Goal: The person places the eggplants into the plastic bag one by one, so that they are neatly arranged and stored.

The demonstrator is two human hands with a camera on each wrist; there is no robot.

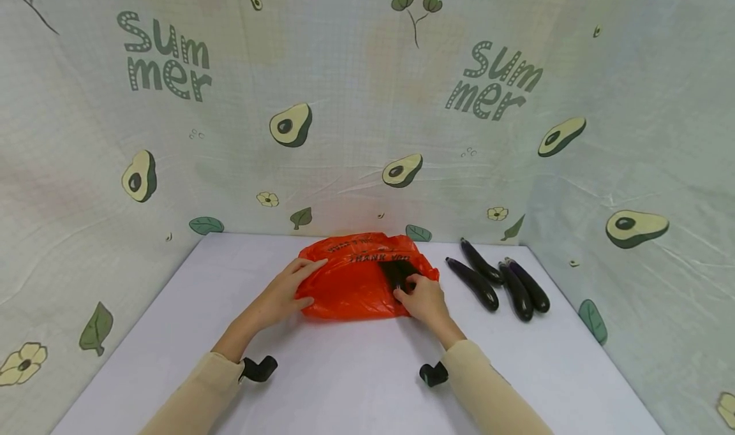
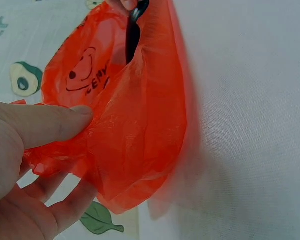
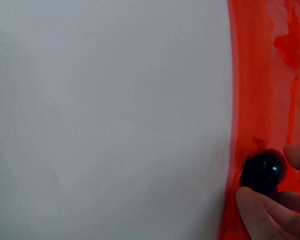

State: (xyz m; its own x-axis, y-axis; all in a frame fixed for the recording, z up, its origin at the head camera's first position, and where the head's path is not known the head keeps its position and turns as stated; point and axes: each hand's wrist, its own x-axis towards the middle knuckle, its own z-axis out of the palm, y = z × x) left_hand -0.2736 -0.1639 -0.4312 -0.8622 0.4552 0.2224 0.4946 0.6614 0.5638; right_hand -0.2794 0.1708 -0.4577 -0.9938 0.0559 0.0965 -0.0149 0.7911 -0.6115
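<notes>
A red plastic bag (image 1: 350,291) with dark printing lies on the table, its mouth facing up. My left hand (image 1: 281,298) grips the bag's left side, thumb on one face and fingers behind it in the left wrist view. At the bag's right end, my right hand (image 1: 425,301) holds a dark eggplant (image 1: 395,272) by its near end, partly inside the opening. The right wrist view shows the eggplant's rounded shiny end (image 3: 262,171) between thumb and fingers. Red plastic hides part of the eggplant in the left wrist view.
Several loose eggplants (image 1: 475,284) lie on the white table (image 1: 344,377) to the right of the bag. A printed cloth (image 1: 344,71) with avocados and lettering hangs behind and at both sides. Each wrist carries a black camera mount (image 1: 259,368).
</notes>
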